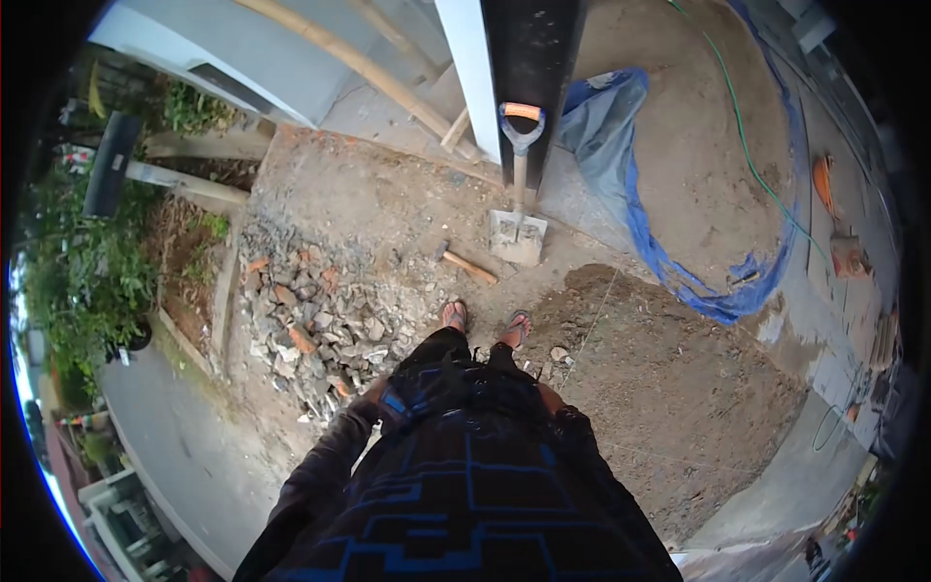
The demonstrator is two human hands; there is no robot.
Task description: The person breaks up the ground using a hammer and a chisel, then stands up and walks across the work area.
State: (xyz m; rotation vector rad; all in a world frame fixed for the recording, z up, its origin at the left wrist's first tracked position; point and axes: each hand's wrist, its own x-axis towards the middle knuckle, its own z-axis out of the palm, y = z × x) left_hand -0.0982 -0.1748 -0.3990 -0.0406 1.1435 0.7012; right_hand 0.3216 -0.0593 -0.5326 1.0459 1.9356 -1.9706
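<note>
Lying on bare ground [339, 179] near the D-handled shovel [520, 179], the wooden-handled hammer [470, 267] is judged stiff and head-heavy, best grasped mid-handle; whether left hand [376, 391] and right hand [550, 398] (both at the sides) are closed cannot be determined.

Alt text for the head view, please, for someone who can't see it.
A person stands outdoors, left hand and right hand at their sides, mostly hidden. Ahead, a hammer lies near a shovel standing before a dark post; broken rubble covers the ground to the left, dark soil to the right, with a blue tarp beyond.
</note>
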